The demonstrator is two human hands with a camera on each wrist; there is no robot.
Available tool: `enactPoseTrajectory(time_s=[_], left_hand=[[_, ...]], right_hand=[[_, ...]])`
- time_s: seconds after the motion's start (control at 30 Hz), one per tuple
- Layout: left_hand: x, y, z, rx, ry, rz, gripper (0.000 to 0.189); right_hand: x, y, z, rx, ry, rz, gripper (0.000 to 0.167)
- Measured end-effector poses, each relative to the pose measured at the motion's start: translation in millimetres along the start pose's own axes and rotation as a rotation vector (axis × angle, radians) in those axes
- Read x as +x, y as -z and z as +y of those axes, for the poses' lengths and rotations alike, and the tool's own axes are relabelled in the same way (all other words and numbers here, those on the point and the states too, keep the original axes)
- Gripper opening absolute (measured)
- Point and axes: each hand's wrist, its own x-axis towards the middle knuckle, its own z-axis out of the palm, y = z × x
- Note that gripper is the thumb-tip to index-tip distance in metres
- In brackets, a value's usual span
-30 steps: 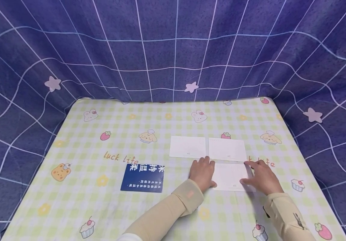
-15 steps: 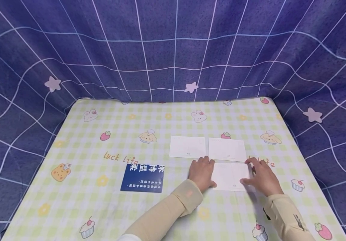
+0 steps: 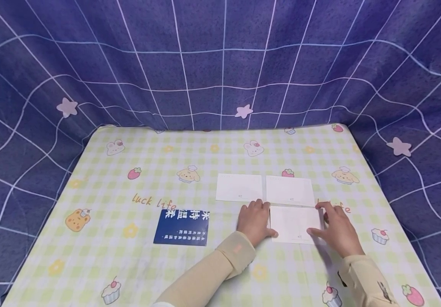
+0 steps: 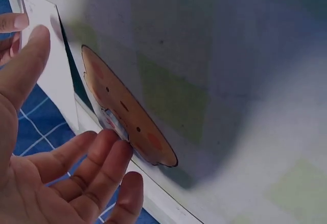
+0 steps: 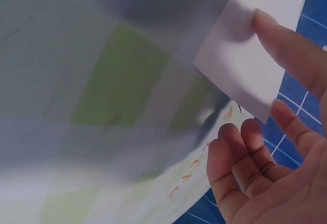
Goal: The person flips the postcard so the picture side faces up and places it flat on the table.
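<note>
A white postcard (image 3: 295, 224) lies blank side up in the lower row, its left edge showing a thin dark line in the head view. My right hand (image 3: 339, 230) pinches its right end, thumb (image 5: 271, 30) on the upper face and index finger at the edge. At the left end is my left hand (image 3: 254, 222), its thumb (image 4: 33, 50) over the card's near-left corner. The other left fingers (image 4: 110, 157) are loosely extended beside the card, near the cloth. Two more white postcards, one left (image 3: 239, 187) and one right (image 3: 289, 190), lie side by side just behind.
A dark blue postcard (image 3: 181, 227) with white characters lies to the left of my left hand. Everything rests on a green checked tablecloth (image 3: 101, 256) with cartoon prints. A blue curtain with white lines (image 3: 205, 68) hangs behind the table.
My left hand has shifted slightly left, and the lower postcard's far edge has moved slightly away from me. My right hand has moved a little right. The other cards have stayed put.
</note>
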Motion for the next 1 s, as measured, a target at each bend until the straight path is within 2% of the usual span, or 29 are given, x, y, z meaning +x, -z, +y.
enactPoseTrajectory(time_s=[0.33,0.6,1.0], left_hand=[[0.4,-3.8,2.0,0.023,0.026,0.023,0.074],[-2.1,-6.7,3.9,-0.008,-0.006,0.100,0.062],[-1.3,-7.8,4.0,-0.026,-0.017,0.132,0.054]], right_hand=[[-4.5,-2.8,0.1,0.013,0.019,0.052,0.076],[-6.1,-5.2,4.0,-0.004,0.047,0.097,0.077],[-4.8,-1.5,3.7,0.001,0.031,0.049,0.076]])
